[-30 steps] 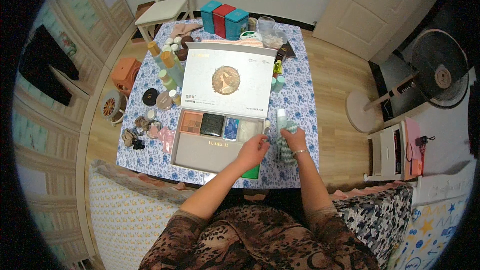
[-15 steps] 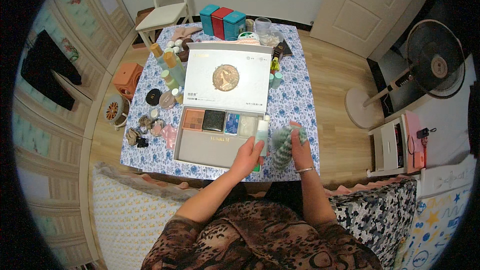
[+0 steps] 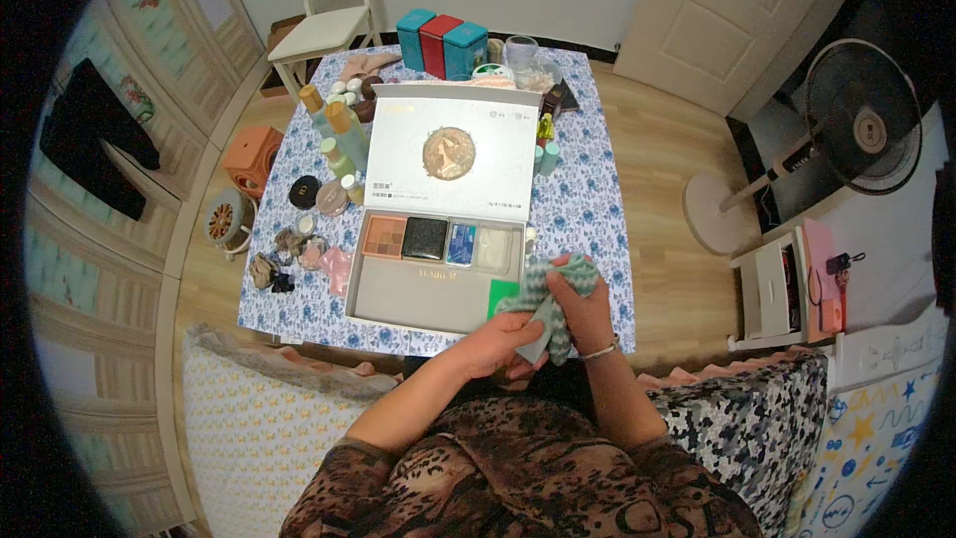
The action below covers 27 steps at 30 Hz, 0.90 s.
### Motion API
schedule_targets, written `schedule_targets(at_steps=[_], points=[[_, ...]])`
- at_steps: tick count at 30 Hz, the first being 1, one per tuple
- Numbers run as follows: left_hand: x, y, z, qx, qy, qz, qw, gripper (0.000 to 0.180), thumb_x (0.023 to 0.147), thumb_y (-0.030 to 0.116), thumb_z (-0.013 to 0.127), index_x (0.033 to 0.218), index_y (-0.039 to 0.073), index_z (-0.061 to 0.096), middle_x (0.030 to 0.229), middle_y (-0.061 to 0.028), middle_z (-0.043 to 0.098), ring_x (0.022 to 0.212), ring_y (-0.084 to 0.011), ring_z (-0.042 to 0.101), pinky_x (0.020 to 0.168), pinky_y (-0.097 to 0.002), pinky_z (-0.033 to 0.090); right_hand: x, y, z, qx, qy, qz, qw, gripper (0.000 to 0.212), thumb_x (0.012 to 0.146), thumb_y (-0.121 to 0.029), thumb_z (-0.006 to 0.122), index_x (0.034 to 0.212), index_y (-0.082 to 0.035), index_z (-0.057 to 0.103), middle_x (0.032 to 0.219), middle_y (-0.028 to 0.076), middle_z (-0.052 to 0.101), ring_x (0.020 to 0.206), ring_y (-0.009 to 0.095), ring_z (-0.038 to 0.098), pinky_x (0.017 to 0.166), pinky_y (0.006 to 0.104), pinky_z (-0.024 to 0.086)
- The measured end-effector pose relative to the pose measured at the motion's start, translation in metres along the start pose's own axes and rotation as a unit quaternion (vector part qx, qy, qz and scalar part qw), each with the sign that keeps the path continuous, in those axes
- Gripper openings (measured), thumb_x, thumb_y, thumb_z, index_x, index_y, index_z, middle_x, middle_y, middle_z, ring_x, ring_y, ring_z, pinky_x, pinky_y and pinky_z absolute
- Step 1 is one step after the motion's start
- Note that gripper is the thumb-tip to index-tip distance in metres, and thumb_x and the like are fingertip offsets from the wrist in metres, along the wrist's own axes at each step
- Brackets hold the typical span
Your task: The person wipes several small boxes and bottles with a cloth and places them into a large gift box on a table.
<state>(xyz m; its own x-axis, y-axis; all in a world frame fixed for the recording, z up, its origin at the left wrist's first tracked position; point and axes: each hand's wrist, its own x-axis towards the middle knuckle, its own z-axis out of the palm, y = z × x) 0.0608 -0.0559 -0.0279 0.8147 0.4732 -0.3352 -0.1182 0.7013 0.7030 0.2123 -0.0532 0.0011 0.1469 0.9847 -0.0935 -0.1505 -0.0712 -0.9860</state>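
Close to my body, my left hand (image 3: 498, 344) is closed around a pale bottle (image 3: 535, 347), mostly covered by fingers and cloth. My right hand (image 3: 586, 311) grips a green-and-white striped cloth (image 3: 568, 269), which is pressed against the bottle and hangs down beside it. Just beyond my left hand lies an open shallow box (image 3: 418, 304), its white lid (image 3: 398, 154) tipped back with a round gold emblem. Along its far side sit an eyeshadow palette (image 3: 384, 236), a black glittery case (image 3: 425, 238), a blue packet (image 3: 461, 245) and a whitish container (image 3: 494, 250). A green patch (image 3: 503, 294) shows at the box's right end.
Left of the box stand tall bottles with golden caps (image 3: 341, 120), a round black compact (image 3: 304, 192) and hair ties (image 3: 289, 241). Blue and red tins (image 3: 443, 45) are at the far edge. A standing fan (image 3: 866, 130) is right of the table.
My left hand has drawn the bottle nearer to my body. My right hand has brought the striped cloth leftward onto it. The green patch in the box has come into fuller view.
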Motion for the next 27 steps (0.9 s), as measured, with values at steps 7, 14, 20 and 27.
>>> schedule_targets(at_steps=[7, 14, 20, 27], points=[[0.000, -0.024, 0.005, -0.124, -0.060, 0.043, 0.990, 0.029, 0.088, 0.034, 0.039, 0.083, 0.007, 0.049, 0.063, -0.0071, 0.052, 0.039, -0.0136, 0.042, 0.033, -0.0236, 0.030, -0.011, -0.006, 0.004, -0.106, -0.019, -0.124, 0.986, 0.014, 0.080, -0.016, 0.058, 0.089, -0.008, 0.051, 0.079, 0.001, 0.056, 0.074, 0.009, 0.052, 0.066, 0.0237, 0.043], [0.002, -0.022, 0.020, -0.069, 0.108, 0.110, 0.986, 0.029, 0.090, 0.033, 0.036, 0.090, 0.006, 0.047, 0.072, -0.0069, 0.053, 0.049, -0.0162, 0.046, 0.040, -0.0264, 0.037, -0.012, 0.007, 0.006, -0.351, -0.057, -0.289, 0.889, 0.024, 0.081, -0.011, 0.055, 0.102, -0.006, 0.048, 0.099, 0.008, 0.050, 0.093, 0.014, 0.048, 0.077, 0.0296, 0.041], [0.008, -0.028, 0.016, 0.212, 0.213, 0.259, 0.918, 0.029, 0.090, 0.029, 0.035, 0.095, 0.003, 0.045, 0.086, -0.0088, 0.053, 0.060, -0.0236, 0.052, 0.052, -0.0365, 0.044, -0.023, 0.011, 0.016, -0.005, -0.034, -0.006, 0.999, 0.030, 0.080, -0.014, 0.058, 0.107, -0.005, 0.047, 0.098, 0.004, 0.051, 0.090, 0.012, 0.048, 0.076, 0.0263, 0.041], [-0.006, 0.004, 0.018, 0.587, 0.221, 0.130, 0.768, 0.031, 0.086, 0.027, 0.045, 0.079, -0.002, 0.051, 0.064, -0.0136, 0.054, 0.061, -0.0173, 0.055, 0.055, -0.0356, 0.041, -0.014, 0.010, -0.004, -0.075, -0.099, -0.011, 0.992, 0.037, 0.077, -0.020, 0.062, 0.108, -0.007, 0.047, 0.093, 0.005, 0.054, 0.087, 0.013, 0.051, 0.075, 0.0283, 0.043]])
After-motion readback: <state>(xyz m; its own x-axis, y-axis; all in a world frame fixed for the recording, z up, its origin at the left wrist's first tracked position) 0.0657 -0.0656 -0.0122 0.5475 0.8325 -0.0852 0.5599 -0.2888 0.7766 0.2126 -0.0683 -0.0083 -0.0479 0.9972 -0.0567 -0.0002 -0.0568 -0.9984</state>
